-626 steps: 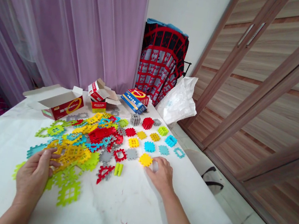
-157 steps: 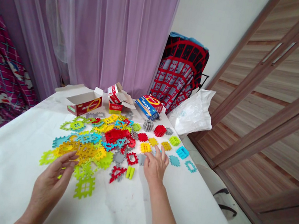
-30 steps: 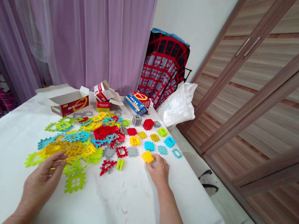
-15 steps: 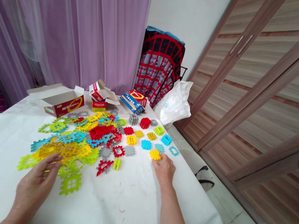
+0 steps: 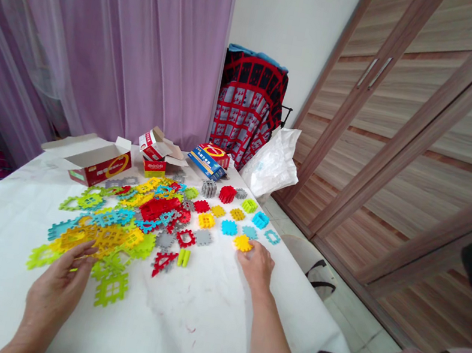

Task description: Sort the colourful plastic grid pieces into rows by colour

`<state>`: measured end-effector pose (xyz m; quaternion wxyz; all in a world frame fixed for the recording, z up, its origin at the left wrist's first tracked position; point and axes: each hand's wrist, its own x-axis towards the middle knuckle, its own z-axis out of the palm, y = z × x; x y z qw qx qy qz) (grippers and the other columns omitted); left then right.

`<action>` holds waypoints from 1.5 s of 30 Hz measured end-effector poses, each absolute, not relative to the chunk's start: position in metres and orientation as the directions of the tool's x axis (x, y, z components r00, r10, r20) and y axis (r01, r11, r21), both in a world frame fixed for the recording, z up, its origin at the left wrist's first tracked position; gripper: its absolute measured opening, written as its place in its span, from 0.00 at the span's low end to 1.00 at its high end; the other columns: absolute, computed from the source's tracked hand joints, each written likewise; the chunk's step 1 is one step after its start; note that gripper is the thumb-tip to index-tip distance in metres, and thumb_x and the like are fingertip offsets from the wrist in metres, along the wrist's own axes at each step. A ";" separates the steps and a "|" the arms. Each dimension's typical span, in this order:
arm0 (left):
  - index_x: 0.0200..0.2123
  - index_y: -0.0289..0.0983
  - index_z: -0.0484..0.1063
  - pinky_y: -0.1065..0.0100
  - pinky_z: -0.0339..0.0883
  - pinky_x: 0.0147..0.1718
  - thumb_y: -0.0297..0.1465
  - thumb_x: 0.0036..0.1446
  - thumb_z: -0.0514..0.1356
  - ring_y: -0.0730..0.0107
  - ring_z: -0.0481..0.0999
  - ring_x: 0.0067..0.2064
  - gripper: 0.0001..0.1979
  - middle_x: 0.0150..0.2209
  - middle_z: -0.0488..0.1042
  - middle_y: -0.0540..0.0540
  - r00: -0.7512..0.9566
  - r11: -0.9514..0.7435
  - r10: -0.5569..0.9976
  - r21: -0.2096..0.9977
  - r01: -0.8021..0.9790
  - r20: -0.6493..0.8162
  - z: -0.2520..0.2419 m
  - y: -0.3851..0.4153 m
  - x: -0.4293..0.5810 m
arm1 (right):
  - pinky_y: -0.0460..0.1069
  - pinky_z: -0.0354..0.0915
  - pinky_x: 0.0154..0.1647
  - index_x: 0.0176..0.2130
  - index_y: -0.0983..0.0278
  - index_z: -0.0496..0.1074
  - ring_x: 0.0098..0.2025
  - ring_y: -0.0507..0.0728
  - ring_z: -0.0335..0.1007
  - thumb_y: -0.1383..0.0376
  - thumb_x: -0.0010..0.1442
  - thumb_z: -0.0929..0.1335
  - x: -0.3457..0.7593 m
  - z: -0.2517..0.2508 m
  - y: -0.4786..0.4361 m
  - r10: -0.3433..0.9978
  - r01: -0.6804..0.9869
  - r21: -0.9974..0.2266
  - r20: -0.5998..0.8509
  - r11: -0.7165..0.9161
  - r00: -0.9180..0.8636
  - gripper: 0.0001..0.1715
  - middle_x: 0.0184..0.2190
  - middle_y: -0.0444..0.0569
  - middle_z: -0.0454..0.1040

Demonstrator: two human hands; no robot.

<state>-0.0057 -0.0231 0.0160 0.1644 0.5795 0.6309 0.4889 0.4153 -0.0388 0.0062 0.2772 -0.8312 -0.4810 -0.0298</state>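
A heap of flat interlocking plastic tiles [image 5: 127, 224] in yellow, green, blue, red and grey lies on the white-covered table [image 5: 201, 322]. To its right, small tile stacks stand in rows, among them a red stack [image 5: 227, 194] and a blue stack [image 5: 260, 219]. My right hand [image 5: 257, 265] rests on the cloth with its fingertips on a yellow tile stack [image 5: 243, 243] at the near right of the rows. My left hand [image 5: 56, 285] lies open at the heap's near edge, fingers touching yellow and green tiles.
Opened red and white cartons [image 5: 99, 161] and a blue box [image 5: 207, 160] sit at the table's far edge. A white plastic bag [image 5: 272, 162] and a red patterned cloth [image 5: 249, 103] over a chair stand beyond. Wooden wardrobe doors [image 5: 431, 132] fill the right side; purple curtains [image 5: 106, 32] hang behind.
My right hand has slid the yellow tile stack rightwards, from beside the grey tile to below the blue ones. The left hand has stayed at the heap's edge.
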 end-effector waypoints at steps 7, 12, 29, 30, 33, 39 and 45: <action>0.47 0.42 0.73 0.67 0.75 0.32 0.48 0.49 0.54 0.65 0.80 0.35 0.26 0.38 0.81 0.46 -0.325 -0.104 0.881 0.811 0.576 0.344 0.017 -0.022 -0.007 | 0.51 0.64 0.45 0.38 0.62 0.74 0.45 0.60 0.72 0.51 0.53 0.62 0.430 -0.001 -0.034 0.609 0.527 -0.802 0.275 -0.281 0.744 0.22 0.41 0.51 0.79; 0.44 0.43 0.74 0.66 0.75 0.33 0.47 0.47 0.55 0.65 0.79 0.33 0.23 0.37 0.81 0.47 -0.355 -0.111 0.865 0.825 0.555 0.355 0.021 -0.021 -0.007 | 0.50 0.64 0.37 0.34 0.61 0.75 0.37 0.60 0.72 0.49 0.51 0.60 0.440 -0.002 -0.031 0.535 0.429 -0.855 0.225 -0.293 0.814 0.24 0.34 0.50 0.79; 0.43 0.39 0.72 0.69 0.71 0.26 0.38 0.51 0.52 0.67 0.81 0.33 0.18 0.38 0.80 0.46 -0.567 -0.058 0.781 0.934 0.352 0.262 0.001 -0.018 -0.015 | 0.53 0.65 0.39 0.35 0.64 0.77 0.38 0.63 0.72 0.51 0.47 0.63 0.405 0.000 -0.061 0.604 0.412 -0.877 0.193 -0.247 0.773 0.25 0.34 0.54 0.79; 0.43 0.40 0.72 0.69 0.71 0.27 0.37 0.52 0.52 0.67 0.80 0.33 0.17 0.38 0.80 0.46 -0.570 -0.057 0.776 0.930 0.362 0.270 0.000 -0.017 -0.015 | 0.53 0.65 0.39 0.36 0.64 0.77 0.38 0.63 0.73 0.51 0.47 0.63 0.400 0.000 -0.062 0.614 0.417 -0.876 0.194 -0.243 0.765 0.25 0.34 0.54 0.80; 0.42 0.41 0.73 0.67 0.72 0.31 0.35 0.51 0.54 0.66 0.80 0.34 0.15 0.38 0.80 0.47 -0.576 -0.062 0.756 0.909 0.412 0.312 -0.002 -0.017 -0.016 | 0.53 0.65 0.39 0.34 0.63 0.77 0.38 0.63 0.73 0.51 0.48 0.62 0.380 0.001 -0.062 0.649 0.445 -0.868 0.212 -0.218 0.731 0.24 0.33 0.53 0.80; 0.41 0.41 0.74 0.60 0.72 0.44 0.32 0.52 0.54 0.63 0.79 0.42 0.14 0.40 0.80 0.46 -0.556 -0.104 0.724 0.862 0.496 0.408 -0.003 -0.017 -0.014 | 0.52 0.65 0.37 0.32 0.60 0.76 0.36 0.61 0.73 0.51 0.52 0.61 0.336 0.000 -0.058 0.752 0.553 -0.825 0.291 -0.116 0.592 0.21 0.31 0.50 0.79; 0.42 0.41 0.75 0.57 0.70 0.50 0.33 0.52 0.55 0.60 0.78 0.46 0.15 0.42 0.80 0.44 -0.493 -0.146 0.745 0.830 0.538 0.450 -0.005 -0.018 -0.012 | 0.50 0.65 0.45 0.36 0.61 0.76 0.41 0.58 0.73 0.60 0.58 0.60 0.281 0.005 -0.039 0.849 0.740 -0.652 0.477 0.167 0.229 0.17 0.36 0.50 0.79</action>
